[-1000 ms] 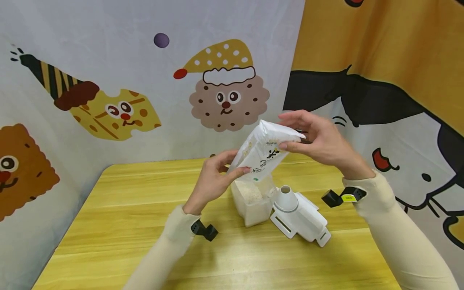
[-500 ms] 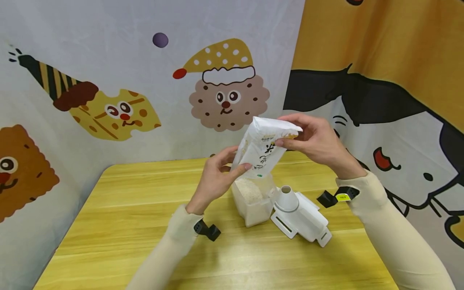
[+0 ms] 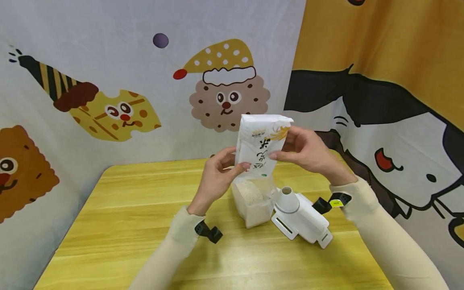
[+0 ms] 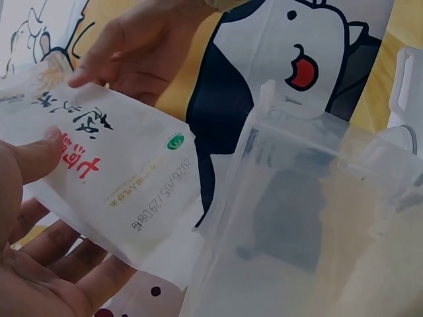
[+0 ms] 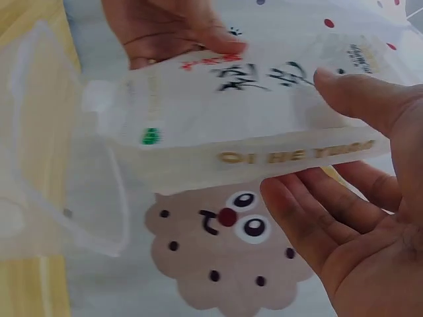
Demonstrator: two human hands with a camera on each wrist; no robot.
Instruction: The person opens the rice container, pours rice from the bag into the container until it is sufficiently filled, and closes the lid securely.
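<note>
A white rice bag (image 3: 253, 141) with black and red lettering stands nearly upright, its bottom end up, above a clear plastic container (image 3: 257, 213). My left hand (image 3: 216, 177) holds its left side, thumb across the front and fingers behind. On the other side my right hand (image 3: 308, 151) grips it the same way, the thumb (image 5: 350, 96) pressing the printed face. Pale rice (image 3: 250, 192) lies in the container. In the left wrist view the bag's lower end (image 4: 158, 244) is beside the container's rim; whether grains are flowing out cannot be seen.
A white plastic lid (image 3: 304, 217) with a round spout lies on the wooden table (image 3: 137, 225), right beside the container. Behind the table hangs a cartoon-printed curtain (image 3: 137, 48), with a yellow part at the right.
The bag has swung from a rightward lean to nearly upright, its top moving left. My right hand has come down and left with it; the left hand has barely shifted. Container and lid stay put.
</note>
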